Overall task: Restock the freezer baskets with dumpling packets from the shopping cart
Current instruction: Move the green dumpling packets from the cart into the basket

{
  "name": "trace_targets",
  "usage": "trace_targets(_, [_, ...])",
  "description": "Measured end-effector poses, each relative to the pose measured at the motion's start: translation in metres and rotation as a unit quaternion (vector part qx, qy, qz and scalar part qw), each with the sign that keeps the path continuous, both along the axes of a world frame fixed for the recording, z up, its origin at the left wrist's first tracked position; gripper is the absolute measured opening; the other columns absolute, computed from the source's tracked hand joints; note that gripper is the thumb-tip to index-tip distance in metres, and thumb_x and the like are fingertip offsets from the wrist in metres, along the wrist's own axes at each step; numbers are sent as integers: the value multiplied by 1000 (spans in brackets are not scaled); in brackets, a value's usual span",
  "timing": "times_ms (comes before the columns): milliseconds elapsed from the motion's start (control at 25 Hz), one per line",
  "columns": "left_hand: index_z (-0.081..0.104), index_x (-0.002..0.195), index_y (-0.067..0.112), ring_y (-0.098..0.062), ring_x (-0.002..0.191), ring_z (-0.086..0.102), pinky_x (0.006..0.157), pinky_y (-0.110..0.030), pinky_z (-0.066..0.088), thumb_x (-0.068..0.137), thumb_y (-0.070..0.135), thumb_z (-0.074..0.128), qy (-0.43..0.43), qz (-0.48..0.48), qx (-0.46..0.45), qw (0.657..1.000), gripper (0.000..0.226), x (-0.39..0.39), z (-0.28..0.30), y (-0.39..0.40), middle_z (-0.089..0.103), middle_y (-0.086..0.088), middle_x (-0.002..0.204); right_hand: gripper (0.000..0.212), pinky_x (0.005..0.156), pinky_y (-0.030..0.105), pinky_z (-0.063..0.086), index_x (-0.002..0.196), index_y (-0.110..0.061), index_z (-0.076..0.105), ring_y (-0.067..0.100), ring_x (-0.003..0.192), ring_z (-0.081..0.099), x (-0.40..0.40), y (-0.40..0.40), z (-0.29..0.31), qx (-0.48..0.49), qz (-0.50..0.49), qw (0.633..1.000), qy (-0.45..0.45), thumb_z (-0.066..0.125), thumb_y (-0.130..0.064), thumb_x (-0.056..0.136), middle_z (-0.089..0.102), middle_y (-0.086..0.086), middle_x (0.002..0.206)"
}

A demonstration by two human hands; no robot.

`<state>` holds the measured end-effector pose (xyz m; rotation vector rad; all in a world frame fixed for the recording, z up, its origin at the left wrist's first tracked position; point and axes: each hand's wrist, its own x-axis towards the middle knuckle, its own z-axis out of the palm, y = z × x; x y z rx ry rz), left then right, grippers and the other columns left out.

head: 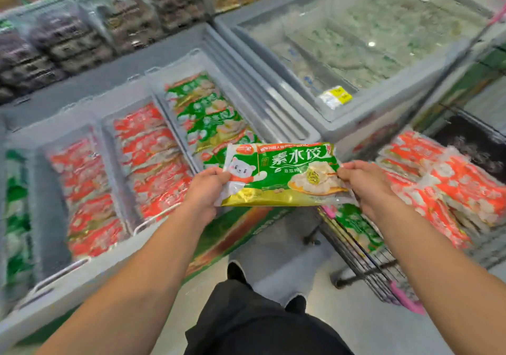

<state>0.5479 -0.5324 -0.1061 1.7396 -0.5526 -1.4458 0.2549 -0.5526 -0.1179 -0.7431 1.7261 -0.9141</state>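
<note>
A green dumpling packet (282,173) with a white bear and a gold lower edge is held flat in front of me, over the freezer's front right corner. My left hand (205,190) grips its left end and my right hand (364,182) grips its right end. Just beyond it, a white wire freezer basket (156,83) holds a row of matching green packets (208,113). To its left, two baskets hold red packets (150,152). On my right, the shopping cart (364,261) carries a pile of red packets (438,179) with a green one (356,226) lower down.
A second chest freezer (356,53) with closed glass lids stands at the back right. Shelves of dark packaged goods (68,39) run behind the open freezer. More green packets (13,217) fill the far-left basket. My black-clad legs and shoes (238,272) stand on the grey floor between freezer and cart.
</note>
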Motion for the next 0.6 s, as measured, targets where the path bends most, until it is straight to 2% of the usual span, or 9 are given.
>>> trace_targets(160, [53, 66, 16, -22, 59, 59, 57, -34, 47, 93, 4, 58, 7, 81, -13, 997, 30, 71, 8, 13, 64, -7, 66, 16, 73, 33, 50, 72, -15, 64, 21, 70, 60, 80, -35, 7, -22, 75, 997, 16, 67, -2, 81, 65, 6, 73])
trace_targets(280, [53, 69, 16, -23, 58, 61, 60, -38, 50, 93, 4, 57, 9, 112, -9, 994, 27, 126, 8, 13, 64, -9, 68, 14, 76, 35, 52, 74, -15, 63, 21, 74, 61, 139, -56, 1, -20, 107, 994, 24, 68, -4, 80, 67, 10, 80])
trace_targets(360, [52, 69, 15, -20, 50, 60, 50, -30, 51, 93, 3, 57, 23, 131, -7, 991, 28, 162, 4, 10, 62, -9, 66, 15, 77, 33, 51, 74, -16, 63, 20, 75, 60, 178, -70, 0, -23, 121, 992, 33, 69, -3, 80, 66, 8, 78])
trace_targets(440, [52, 71, 13, -16, 42, 58, 38, -21, 44, 93, 2, 57, 25, 137, 4, 990, 25, 189, 2, 3, 61, -11, 66, 16, 66, 24, 50, 74, -15, 63, 18, 70, 58, 209, -82, 2, -24, 128, 991, 38, 67, -1, 81, 63, 6, 74])
trace_targets(480, [53, 73, 12, -16, 44, 58, 37, -21, 43, 93, 2, 57, 28, 140, 12, 990, 22, 202, 1, -2, 62, -11, 70, 14, 61, 22, 49, 75, -13, 63, 18, 68, 58, 223, -86, 4, -24, 134, 990, 38, 66, -1, 82, 63, 5, 73])
trace_targets(520, [55, 75, 12, -17, 49, 59, 38, -22, 44, 92, 3, 59, 32, 141, 18, 989, 20, 214, 2, -9, 63, -11, 73, 12, 61, 24, 50, 77, -12, 64, 17, 68, 58, 236, -93, 5, -21, 139, 989, 38, 65, -2, 83, 63, 5, 73])
trace_targets(600, [57, 76, 12, -19, 53, 58, 40, -23, 44, 92, 4, 60, 37, 146, 28, 988, 18, 236, 2, -23, 64, -9, 73, 8, 72, 35, 52, 77, -12, 66, 19, 73, 60, 256, -107, 5, -10, 151, 987, 51, 66, -5, 82, 65, 4, 76])
